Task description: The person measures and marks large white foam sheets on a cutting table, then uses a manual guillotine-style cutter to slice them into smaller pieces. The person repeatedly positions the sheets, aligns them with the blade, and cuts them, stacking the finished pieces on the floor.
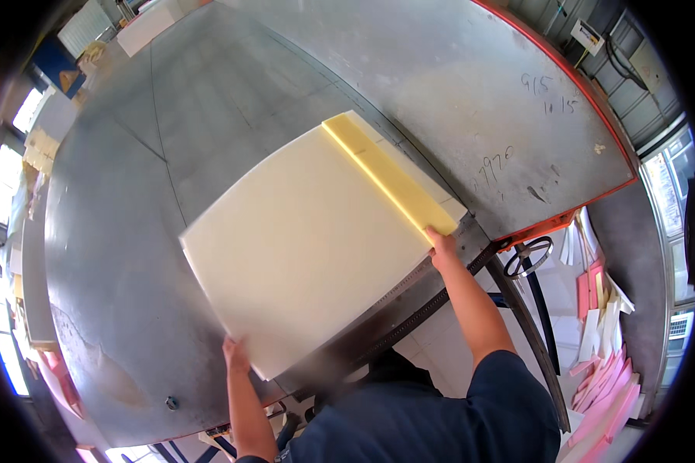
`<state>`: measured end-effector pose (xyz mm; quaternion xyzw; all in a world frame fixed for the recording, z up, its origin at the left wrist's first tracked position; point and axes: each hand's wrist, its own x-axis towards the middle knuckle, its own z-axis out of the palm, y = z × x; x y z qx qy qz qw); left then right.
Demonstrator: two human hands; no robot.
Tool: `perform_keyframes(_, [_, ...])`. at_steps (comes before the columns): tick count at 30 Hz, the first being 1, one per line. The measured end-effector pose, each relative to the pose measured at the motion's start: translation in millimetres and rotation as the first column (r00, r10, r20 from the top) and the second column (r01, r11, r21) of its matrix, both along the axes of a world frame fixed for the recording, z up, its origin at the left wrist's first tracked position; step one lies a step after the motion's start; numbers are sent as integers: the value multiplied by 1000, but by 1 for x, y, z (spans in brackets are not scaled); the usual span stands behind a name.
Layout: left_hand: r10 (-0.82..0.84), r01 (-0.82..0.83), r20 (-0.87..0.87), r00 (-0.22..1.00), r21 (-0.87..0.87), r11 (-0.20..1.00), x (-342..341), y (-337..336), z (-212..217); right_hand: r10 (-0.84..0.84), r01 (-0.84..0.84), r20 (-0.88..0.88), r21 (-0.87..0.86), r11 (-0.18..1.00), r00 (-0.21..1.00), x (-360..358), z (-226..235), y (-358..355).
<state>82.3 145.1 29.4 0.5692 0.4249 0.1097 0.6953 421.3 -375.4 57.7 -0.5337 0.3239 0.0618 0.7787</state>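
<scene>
A large cream foam sheet (pixel 301 247) lies slanted on the grey metal table (pixel 116 285), near its front edge. Along the sheet's right side rests a long yellow foam strip (pixel 386 181), with a margin of pale sheet showing beyond it. My right hand (pixel 442 241) is closed on the near end of the strip at the sheet's right corner; its lower fingers are hidden. At the near left edge of the sheet, my left hand (pixel 237 355) is slightly blurred and appears to grip that edge.
To the right stands a raised metal panel (pixel 517 116) with a red rim and handwritten marks. Beneath it are a handwheel (pixel 528 257) and a curved dark rail (pixel 417 312). Pink and white foam scraps (pixel 606 386) heap on the floor at the right.
</scene>
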Motion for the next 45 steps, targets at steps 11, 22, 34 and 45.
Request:
perform_keyframes(11, [211, 174, -674, 708, 455, 873, -50, 6, -54, 220, -281, -222, -916, 287, 950, 64, 8, -57])
perform_keyframes(22, [261, -137, -355, 898, 338, 931, 44, -34, 57, 733, -407, -323, -911, -69, 598, 177, 22, -37])
perform_keyframes(34, [235, 25, -533, 813, 436, 900, -29, 5, -40, 629, -515, -363, -854, 70, 687, 152, -17, -38])
perform_keyframes(45, [101, 27, -383, 918, 314, 949, 16, -9, 47, 799, -747, -354, -643, 171, 487, 183, 57, -20])
